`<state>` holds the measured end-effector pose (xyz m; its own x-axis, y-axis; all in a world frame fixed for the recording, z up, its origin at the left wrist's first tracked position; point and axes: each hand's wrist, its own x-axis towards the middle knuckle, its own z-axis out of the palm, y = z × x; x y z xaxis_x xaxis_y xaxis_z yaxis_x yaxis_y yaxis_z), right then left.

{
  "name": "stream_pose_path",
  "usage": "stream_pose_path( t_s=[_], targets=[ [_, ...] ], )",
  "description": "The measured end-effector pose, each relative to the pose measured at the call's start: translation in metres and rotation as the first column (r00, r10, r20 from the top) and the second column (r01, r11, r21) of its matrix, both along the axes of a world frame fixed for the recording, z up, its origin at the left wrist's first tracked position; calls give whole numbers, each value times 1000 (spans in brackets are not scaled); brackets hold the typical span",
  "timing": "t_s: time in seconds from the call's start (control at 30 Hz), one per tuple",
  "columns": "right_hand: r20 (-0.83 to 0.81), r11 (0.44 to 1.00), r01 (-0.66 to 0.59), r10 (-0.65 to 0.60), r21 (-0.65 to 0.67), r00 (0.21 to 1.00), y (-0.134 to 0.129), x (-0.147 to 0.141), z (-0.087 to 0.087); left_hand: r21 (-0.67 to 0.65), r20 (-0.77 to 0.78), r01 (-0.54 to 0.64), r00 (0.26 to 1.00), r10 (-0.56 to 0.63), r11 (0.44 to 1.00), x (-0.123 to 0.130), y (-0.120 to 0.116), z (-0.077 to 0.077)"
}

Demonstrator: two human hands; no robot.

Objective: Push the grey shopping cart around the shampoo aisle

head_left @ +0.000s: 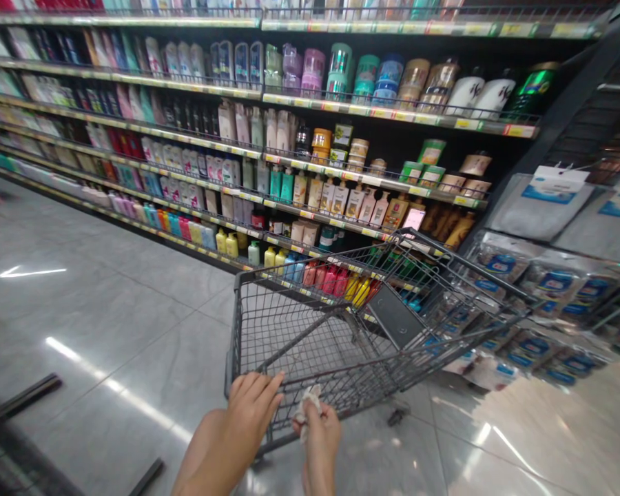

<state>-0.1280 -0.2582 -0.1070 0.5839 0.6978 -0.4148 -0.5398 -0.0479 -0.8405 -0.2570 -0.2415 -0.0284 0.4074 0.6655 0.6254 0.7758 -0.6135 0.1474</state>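
A dark grey wire shopping cart (235, 306) stands in front of me, its basket bare wire mesh with a flat grey panel (397, 318) towards the handle end. My left hand (253, 406) lies over the cart's near left corner, palm down with the fingers stretched out; its thumb is hidden. Just to its right, my right hand (321, 430) pinches a crumpled whitish tissue (308, 406) between thumb and fingers, beside the cart's near rim. Part of the tissue pokes out above and below the fingers.
Long shelves (186, 141) full of bottles, tubs and jars run along the far side. Packaged goods (555, 282) hang on hooks at the right. Dark metal bars (23, 403) show at the lower left. Grey tiled floor (134, 324) lies left of the cart.
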Motion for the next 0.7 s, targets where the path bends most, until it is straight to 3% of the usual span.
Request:
stream_pose_path(
  t_s=[0.23,0.4,0.53,0.63,0.7],
  targets=[
    [-161,994,17,1,110,987,-2,-1,49,9,6,4,1000,-4,1000,5,0,6],
    [-96,991,10,3,136,995,-7,7,62,-3,1,27,1000,-27,1000,5,-2,18],
    [188,995,12,-31,103,982,-7,13,65,38,17,27,999,-28,999,7,-5,24],
    [529,991,102,-132,86,838,-10,7,65,-7,33,26,999,-26,1000,9,-8,28],
    [679,983,105,-180,151,712,-13,-2,64,-57,33,27,999,-25,998,9,-11,30]
  ],
)
